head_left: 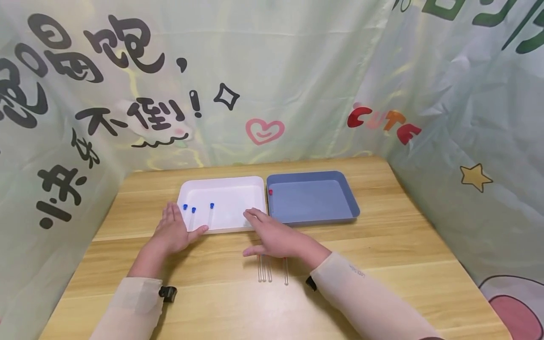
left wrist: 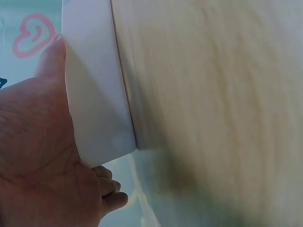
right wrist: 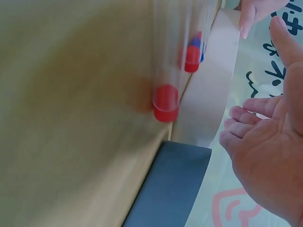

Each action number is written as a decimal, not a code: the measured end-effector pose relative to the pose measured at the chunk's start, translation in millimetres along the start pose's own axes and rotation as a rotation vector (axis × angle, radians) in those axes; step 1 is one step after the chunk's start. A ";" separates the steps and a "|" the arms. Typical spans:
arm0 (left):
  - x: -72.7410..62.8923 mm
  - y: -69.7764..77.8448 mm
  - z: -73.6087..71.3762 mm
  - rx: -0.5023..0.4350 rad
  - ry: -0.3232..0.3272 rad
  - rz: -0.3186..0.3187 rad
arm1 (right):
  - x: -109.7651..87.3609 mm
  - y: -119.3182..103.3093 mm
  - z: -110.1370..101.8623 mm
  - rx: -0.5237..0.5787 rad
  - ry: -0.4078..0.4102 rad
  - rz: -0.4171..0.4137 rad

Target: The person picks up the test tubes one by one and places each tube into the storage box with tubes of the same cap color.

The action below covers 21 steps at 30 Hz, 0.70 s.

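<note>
Left hand: the left hand [head_left: 172, 233] lies at the near left corner of the white tray [head_left: 233, 198]; its fingers are straight along the tray's left end, its thumb spread out along the near edge; it rests against the tray with nothing clasped.
Right hand: the right hand [head_left: 274, 236] is at the near right corner of the white tray, fingers extended, thumb held apart; it has hold of nothing; whether it touches the tray, one cannot tell.
Blue caps: three blue-capped tubes [head_left: 212, 206] are in the white tray, two toward its left end, one nearer the middle; the thumb and near rim hide their lower parts.
Red cap: one red cap [head_left: 270, 192] shows inside the blue-grey tray [head_left: 314, 193], by its left wall; the trays stand side by side.
Loose tubes: four clear tubes [head_left: 286, 274] lie on the wooden table [head_left: 221, 302], three close together, one slightly apart to the right; the right hand covers their far ends from above; the right wrist view shows red and blue caps there.
Backdrop: a printed cloth [head_left: 297, 71] with lettering and a pink heart [head_left: 265, 131] hangs behind.
</note>
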<state>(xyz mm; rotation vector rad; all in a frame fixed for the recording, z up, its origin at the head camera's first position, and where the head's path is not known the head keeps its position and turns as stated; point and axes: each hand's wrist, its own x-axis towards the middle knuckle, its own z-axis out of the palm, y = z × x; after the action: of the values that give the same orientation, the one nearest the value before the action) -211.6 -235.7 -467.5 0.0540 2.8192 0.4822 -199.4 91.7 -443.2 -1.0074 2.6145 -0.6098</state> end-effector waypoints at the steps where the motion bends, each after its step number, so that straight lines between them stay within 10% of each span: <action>1: -0.2 0.1 -0.2 -0.001 0.001 0.003 | -2.7 -0.1 1.6 0.002 -0.002 0.000; 21: -0.7 1.1 -1.4 -0.007 -0.006 0.009 | -39.4 6.2 17.2 0.033 0.014 0.007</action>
<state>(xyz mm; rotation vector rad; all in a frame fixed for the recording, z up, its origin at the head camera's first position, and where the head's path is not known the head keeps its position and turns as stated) -211.4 -235.1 -465.6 0.0665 2.8129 0.4930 -167.8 118.0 -457.2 -0.9877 2.6099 -0.6589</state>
